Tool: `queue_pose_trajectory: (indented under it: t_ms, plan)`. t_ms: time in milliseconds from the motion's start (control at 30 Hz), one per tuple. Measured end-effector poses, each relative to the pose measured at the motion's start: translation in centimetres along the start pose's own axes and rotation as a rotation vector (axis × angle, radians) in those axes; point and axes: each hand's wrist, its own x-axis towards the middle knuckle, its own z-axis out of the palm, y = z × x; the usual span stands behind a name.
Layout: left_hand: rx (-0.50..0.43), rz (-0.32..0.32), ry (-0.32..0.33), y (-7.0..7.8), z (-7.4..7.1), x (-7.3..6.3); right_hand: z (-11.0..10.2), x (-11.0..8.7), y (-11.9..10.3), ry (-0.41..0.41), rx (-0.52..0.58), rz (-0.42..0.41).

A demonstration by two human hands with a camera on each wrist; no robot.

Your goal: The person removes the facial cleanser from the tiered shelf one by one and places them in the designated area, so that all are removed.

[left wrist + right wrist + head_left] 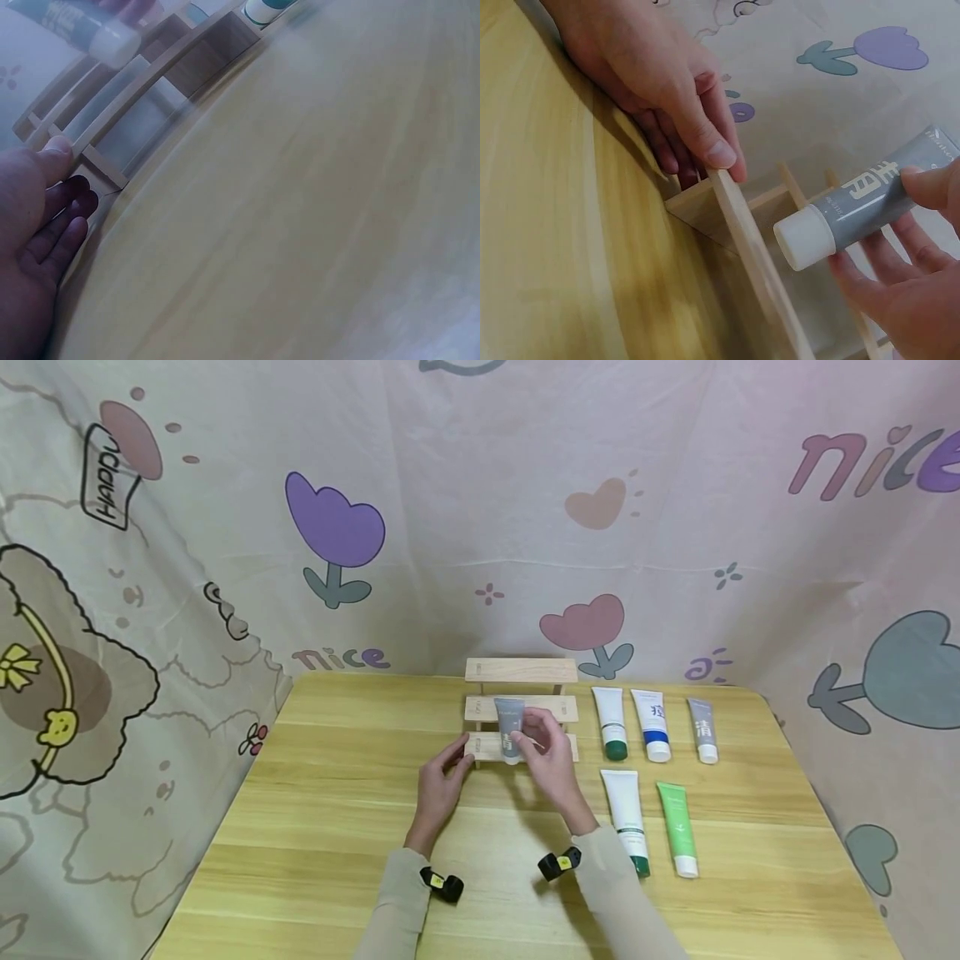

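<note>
A three-tier wooden display rack [521,670] stands near the back edge of the table. My left hand [439,783] pinches the left end of its lowest step between thumb and index finger, clearest in the right wrist view, where that hand [656,97] is at the upper left. In my right hand [553,762] is a grey squeeze tube [885,191] with a white cap, gripped between thumb and fingers. The tube is in front of the rack's lower steps, cap pointing down toward me. Whether it touches the rack cannot be told.
Right of the rack lie a white tube with green cap [611,722], a white and blue tube [651,725] and another grey tube [702,730]. Nearer are a larger white tube [624,806] and a green tube [677,828]. A printed cloth [465,510] hangs behind the table.
</note>
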Motion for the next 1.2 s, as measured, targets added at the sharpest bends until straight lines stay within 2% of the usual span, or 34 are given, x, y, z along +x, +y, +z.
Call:
queue_pose_trajectory:
  t_ms: [200, 367, 467, 800, 1200]
  plan:
    - [-0.004, 0.003, 0.002, -0.1, 0.0, 0.0, -0.8, -0.5, -2.6, -0.021, 0.009, -0.020]
    - [-0.005, 0.017, 0.001, -0.3, 0.0, 0.0, -1.7, -0.7, -1.8, 0.000, 0.026, 0.005]
    - [-0.005, 0.014, 0.000, -0.3, 0.0, 0.0, -2.3, -1.0, -1.5, 0.023, 0.035, -0.010]
    - [-0.001, 0.024, 0.003, -0.4, 0.1, -0.1, -4.2, -2.3, -2.5, 0.071, 0.006, -0.085]
    - [-0.001, 0.023, 0.015, -0.4, 0.2, -0.1, -6.8, -3.9, -2.8, 0.166, -0.055, -0.085]
